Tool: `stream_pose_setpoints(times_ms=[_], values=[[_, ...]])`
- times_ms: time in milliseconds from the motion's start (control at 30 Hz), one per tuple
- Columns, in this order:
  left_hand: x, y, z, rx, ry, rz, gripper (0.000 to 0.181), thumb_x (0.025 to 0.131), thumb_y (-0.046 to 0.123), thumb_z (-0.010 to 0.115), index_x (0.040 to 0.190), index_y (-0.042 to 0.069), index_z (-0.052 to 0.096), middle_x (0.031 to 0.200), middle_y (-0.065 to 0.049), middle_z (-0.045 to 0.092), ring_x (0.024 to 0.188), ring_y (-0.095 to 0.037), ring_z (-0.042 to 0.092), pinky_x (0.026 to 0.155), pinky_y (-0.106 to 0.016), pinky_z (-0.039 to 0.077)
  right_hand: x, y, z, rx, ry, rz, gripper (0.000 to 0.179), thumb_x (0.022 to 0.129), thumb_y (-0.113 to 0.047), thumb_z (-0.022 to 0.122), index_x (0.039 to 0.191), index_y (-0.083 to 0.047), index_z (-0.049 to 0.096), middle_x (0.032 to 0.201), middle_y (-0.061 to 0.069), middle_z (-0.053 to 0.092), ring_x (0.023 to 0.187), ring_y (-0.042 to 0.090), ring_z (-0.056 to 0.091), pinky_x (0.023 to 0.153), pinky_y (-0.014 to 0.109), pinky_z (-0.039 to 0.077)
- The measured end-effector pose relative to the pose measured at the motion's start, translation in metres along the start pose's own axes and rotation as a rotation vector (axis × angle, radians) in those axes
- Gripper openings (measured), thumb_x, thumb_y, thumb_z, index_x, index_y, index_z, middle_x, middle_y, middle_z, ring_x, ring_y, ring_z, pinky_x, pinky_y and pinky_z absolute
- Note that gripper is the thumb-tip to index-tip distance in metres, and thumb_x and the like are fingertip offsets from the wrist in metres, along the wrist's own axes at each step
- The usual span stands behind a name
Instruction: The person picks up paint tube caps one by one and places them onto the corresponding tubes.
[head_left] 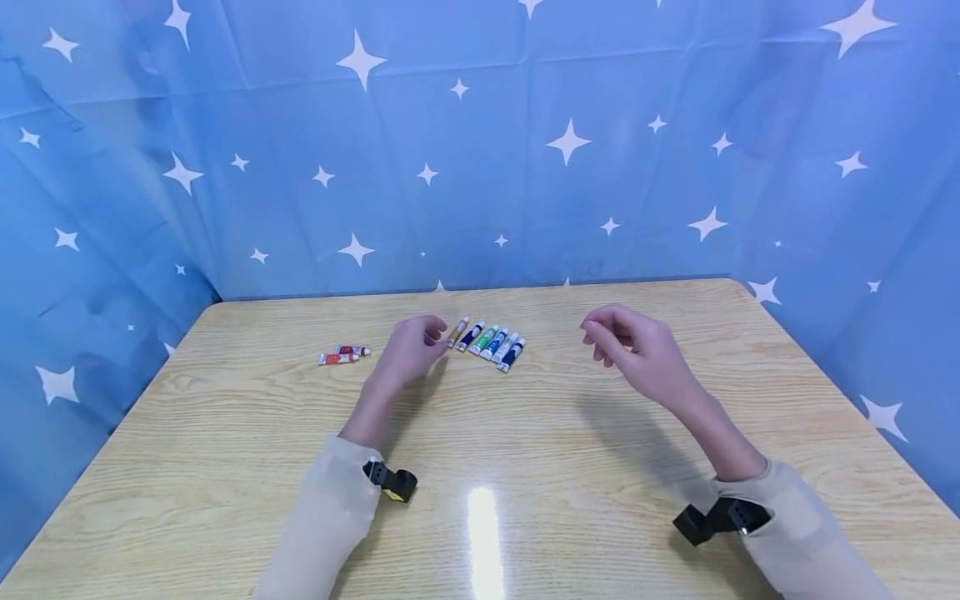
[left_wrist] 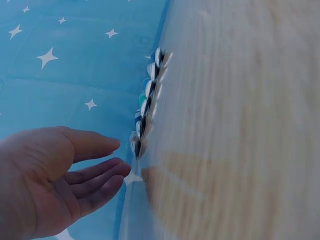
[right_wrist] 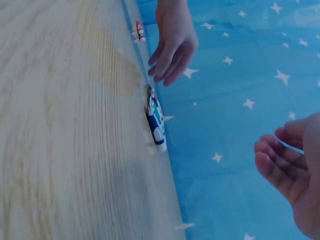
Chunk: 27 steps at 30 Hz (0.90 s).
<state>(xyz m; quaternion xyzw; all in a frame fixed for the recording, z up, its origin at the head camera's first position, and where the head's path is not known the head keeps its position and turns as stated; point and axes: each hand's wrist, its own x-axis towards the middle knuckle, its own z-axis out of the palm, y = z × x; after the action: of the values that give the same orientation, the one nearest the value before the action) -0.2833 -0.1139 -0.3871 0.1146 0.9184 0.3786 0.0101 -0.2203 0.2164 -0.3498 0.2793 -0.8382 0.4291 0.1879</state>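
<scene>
Several paint tubes lie slanted side by side in a row on the table. From left to right they are an ochre tube [head_left: 458, 331], a dark tube [head_left: 470, 337], a green tube [head_left: 483, 339], a blue tube [head_left: 494, 343], a pale tube [head_left: 506, 347] and a navy tube [head_left: 512, 356]. My left hand [head_left: 412, 344] hovers just left of the ochre tube. In the left wrist view, a gap shows between its thumb and loosely bent fingers, with nothing held. Right of the row, my right hand [head_left: 637, 346] is raised above the table, loosely curled around nothing.
Left of my left hand lie an orange-red tube [head_left: 338, 359] and a dark red tube [head_left: 352, 350], close together. The wooden table [head_left: 225, 433] ends at a blue star-patterned cloth [head_left: 480, 167] behind and at the sides. A bright light reflection [head_left: 485, 542] crosses the front.
</scene>
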Motion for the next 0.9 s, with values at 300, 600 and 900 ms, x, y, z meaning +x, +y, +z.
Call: stream_pose_setpoints(times_ms=[300, 600, 900], values=[[-0.017, -0.016, -0.023, 0.041, 0.021, 0.060, 0.033, 0.095, 0.004, 0.066, 0.127, -0.006, 0.064, 0.120, -0.023, 0.065, 0.111, -0.035, 0.061, 0.095, -0.046, 0.052, 0.000, 0.013, -0.006, -0.048, -0.007, 0.057, 0.009, 0.103, -0.010, 0.059, 0.105, -0.008, 0.068, 0.084, 0.000, 0.066, 0.064, 0.018, 0.061, 0.056, 0.022, 0.050], [-0.031, -0.036, -0.049, 0.070, 0.056, 0.063, 0.032, 0.094, 0.005, 0.067, 0.124, -0.007, 0.065, 0.120, -0.025, 0.065, 0.111, -0.039, 0.060, 0.094, -0.050, 0.050, 0.000, 0.020, -0.017, -0.056, 0.008, 0.110, 0.020, 0.106, -0.016, 0.053, 0.116, -0.007, 0.069, 0.095, 0.004, 0.068, 0.072, 0.010, 0.061, 0.062, 0.021, 0.051], [-0.038, -0.050, -0.063, 0.103, 0.055, 0.073, 0.034, 0.094, 0.006, 0.067, 0.125, -0.009, 0.064, 0.121, -0.027, 0.064, 0.112, -0.041, 0.059, 0.095, -0.052, 0.050, -0.003, 0.043, -0.029, -0.103, 0.009, 0.179, 0.028, 0.107, -0.022, 0.052, 0.123, -0.005, 0.067, 0.103, 0.009, 0.068, 0.076, 0.008, 0.061, 0.063, 0.021, 0.048]])
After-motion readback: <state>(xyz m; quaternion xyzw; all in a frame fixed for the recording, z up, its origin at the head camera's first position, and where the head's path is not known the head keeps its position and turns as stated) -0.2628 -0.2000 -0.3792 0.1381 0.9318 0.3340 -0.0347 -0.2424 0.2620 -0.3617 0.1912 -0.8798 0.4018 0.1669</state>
